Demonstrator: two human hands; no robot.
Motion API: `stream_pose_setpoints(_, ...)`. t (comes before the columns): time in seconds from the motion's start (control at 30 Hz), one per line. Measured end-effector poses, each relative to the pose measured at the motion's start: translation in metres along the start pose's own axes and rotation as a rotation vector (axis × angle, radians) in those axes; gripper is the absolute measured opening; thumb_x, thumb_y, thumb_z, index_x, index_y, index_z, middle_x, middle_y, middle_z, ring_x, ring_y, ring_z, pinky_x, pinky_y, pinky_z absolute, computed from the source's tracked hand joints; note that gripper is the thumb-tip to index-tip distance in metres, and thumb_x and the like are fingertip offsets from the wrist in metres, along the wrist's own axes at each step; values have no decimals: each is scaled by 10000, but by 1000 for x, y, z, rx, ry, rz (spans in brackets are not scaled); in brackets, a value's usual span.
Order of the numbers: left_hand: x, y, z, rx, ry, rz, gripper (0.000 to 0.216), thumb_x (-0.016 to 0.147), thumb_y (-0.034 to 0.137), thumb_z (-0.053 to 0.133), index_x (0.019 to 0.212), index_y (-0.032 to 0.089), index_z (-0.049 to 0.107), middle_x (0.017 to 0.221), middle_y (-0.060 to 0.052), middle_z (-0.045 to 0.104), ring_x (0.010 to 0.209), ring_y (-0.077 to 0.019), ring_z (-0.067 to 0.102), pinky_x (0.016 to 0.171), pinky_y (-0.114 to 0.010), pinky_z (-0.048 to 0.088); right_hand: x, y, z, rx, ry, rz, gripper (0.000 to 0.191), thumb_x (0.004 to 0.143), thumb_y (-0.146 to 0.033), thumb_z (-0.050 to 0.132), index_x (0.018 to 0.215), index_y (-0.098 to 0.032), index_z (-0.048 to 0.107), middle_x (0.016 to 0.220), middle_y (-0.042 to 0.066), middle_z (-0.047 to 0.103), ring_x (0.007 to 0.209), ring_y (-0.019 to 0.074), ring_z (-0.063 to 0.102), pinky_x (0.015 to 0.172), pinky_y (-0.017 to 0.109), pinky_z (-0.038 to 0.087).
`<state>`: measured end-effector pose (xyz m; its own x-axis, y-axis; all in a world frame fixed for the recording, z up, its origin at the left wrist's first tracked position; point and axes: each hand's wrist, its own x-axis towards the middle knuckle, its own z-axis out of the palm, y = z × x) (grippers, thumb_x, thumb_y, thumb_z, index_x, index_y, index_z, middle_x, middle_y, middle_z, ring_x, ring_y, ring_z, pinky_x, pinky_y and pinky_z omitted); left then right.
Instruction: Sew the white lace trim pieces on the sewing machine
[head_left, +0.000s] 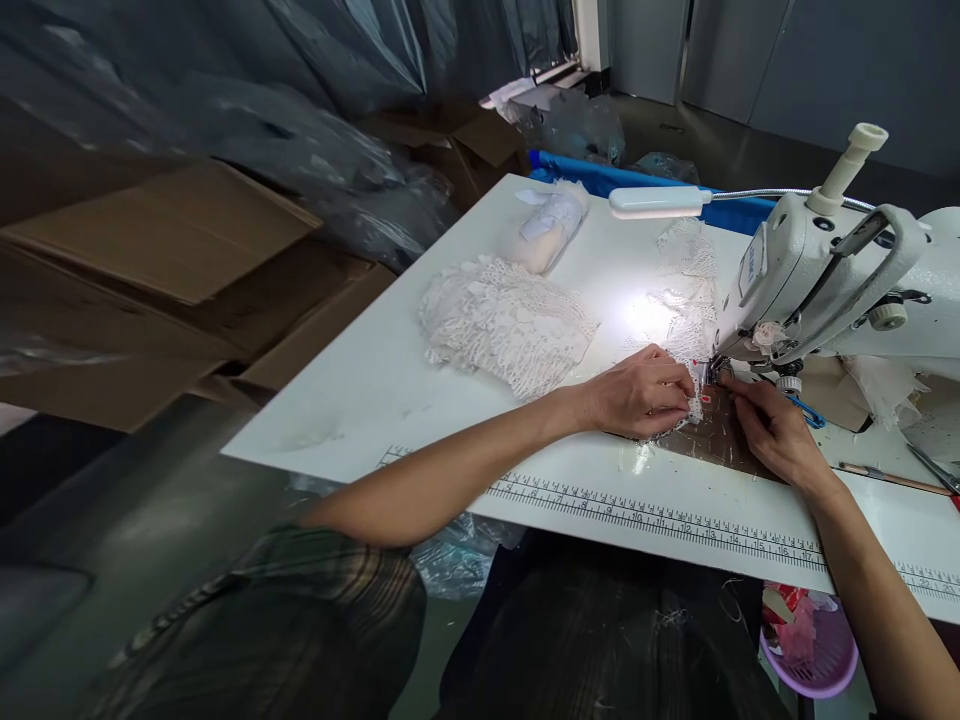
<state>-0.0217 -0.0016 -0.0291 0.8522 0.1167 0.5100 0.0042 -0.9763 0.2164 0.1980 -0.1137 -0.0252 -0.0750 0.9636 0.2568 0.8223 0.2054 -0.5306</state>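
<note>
My left hand [643, 392] is closed on the near end of a strip of white lace [686, 290], just left of the presser foot of a white sewing machine [795, 270]. From there the lace runs back across the table under the bright lamp. On the other side of the needle, my right hand [776, 425] has its fingers pinched close to the presser foot; whatever lies between the fingertips is too small to make out. A heap of white lace [510, 320] rests on the table left of the machine.
A wrapped pale roll [551, 225] lies behind the lace heap. The lamp [660, 202] hangs over the table. A ruler strip [637, 515] follows the front edge. Scissors [934, 465] sit at far right, a purple basket [821, 655] below. Cardboard boxes [165, 270] stand left.
</note>
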Motion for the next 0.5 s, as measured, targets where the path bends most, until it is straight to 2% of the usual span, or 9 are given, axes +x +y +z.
stream_pose_setpoints(0.2, -2, -2, -3, -16, -9, 54, 247, 977, 235, 550, 791, 205, 709, 909, -24, 733, 794, -121, 641, 873, -351, 424, 0, -3, 0, -139, -47, -72, 398, 976, -320, 398, 1253, -283, 681, 1056, 90, 674, 804, 185, 642, 715, 333, 538)
stream_pose_setpoints(0.3, -2, -1, -4, -72, -42, 32, 210, 967, 232, 576, 812, 219, 716, 887, 0, 735, 797, -120, 642, 878, -350, 414, 0, -7, -1, -228, -90, -98, 403, 985, -323, 392, 1281, -303, 665, 1036, 91, 638, 786, 170, 623, 660, 296, 519)
stream_pose_setpoints(0.5, 1, 5, -3, -92, -114, -117, 104, 919, 276, 637, 936, 233, 730, 939, -14, 729, 849, -151, 642, 835, -338, 416, 3, -25, 3, -510, -183, -22, 404, 985, -357, 402, 1328, -345, 616, 1043, 101, 584, 728, 160, 555, 483, 231, 327)
